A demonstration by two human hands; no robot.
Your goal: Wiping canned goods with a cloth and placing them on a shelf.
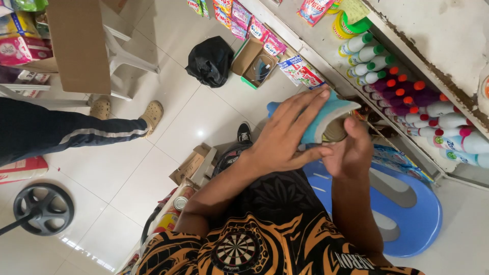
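Observation:
My left hand (289,133) wraps over a light blue plastic bottle (331,113) that lies sideways in front of me. Its fingers spread along the bottle's side. My right hand (351,150) presses against the bottle's round end from the right, and part of that end is hidden behind the fingers. Both hands hold the bottle above a blue plastic stool (407,203). Just to the right stand shelves of bottles (407,97) with green, red and orange caps.
Another person's legs in dark trousers (61,133) and beige clogs (152,115) stretch in from the left. A black bag (210,60) and an open cardboard box (254,63) lie on the white tile floor. A white plastic chair (122,56) stands at upper left, a fan base (43,209) at lower left.

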